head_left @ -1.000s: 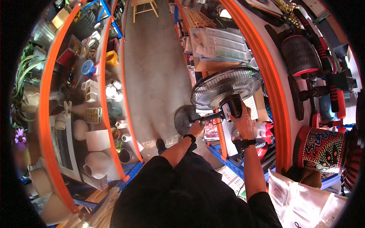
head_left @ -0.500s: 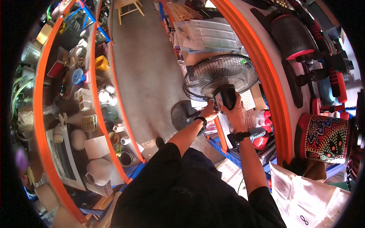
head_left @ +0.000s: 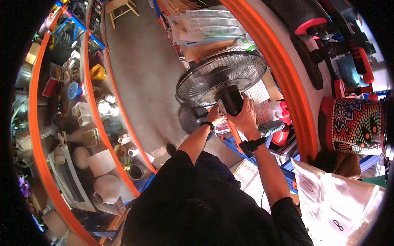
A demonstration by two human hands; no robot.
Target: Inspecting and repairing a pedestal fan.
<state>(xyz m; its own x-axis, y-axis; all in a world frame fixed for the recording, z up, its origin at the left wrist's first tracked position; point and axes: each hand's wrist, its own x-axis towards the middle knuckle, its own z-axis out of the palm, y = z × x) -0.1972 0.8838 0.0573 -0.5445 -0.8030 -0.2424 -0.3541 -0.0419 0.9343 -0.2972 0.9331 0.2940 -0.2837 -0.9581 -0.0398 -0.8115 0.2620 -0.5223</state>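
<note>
In front of me stands a black pedestal fan (head_left: pixel 232 98), its round wire-cage head facing away and its dark round base (head_left: pixel 190 120) on the floor. My right hand (head_left: pixel 246 118) curves round the right and near side of the motor housing, thumb and fingers pressed to it. Just left of it, my left hand (head_left: pixel 215 116) is closed at the fan's neck, under the housing; what exactly its fingertips grip is partly hidden. Each wrist wears a black band or watch. The fan's pole is mostly hidden by my hands and arms.
Orange-framed shelves line both sides of a grey aisle (head_left: pixel 139 74). Left shelves hold white vases (head_left: pixel 107 188) and a blue-lidded container (head_left: pixel 74 90). On the right are plastic trays (head_left: pixel 211 24), red-capped bottles (head_left: pixel 281 108) and a dotted drum (head_left: pixel 355 127). A wooden stool (head_left: pixel 121 9) stands far off.
The whole view has swung, so shelves and fan sit farther left in it. The fan's head looks slightly turned and tilted; both hands stay on it.
</note>
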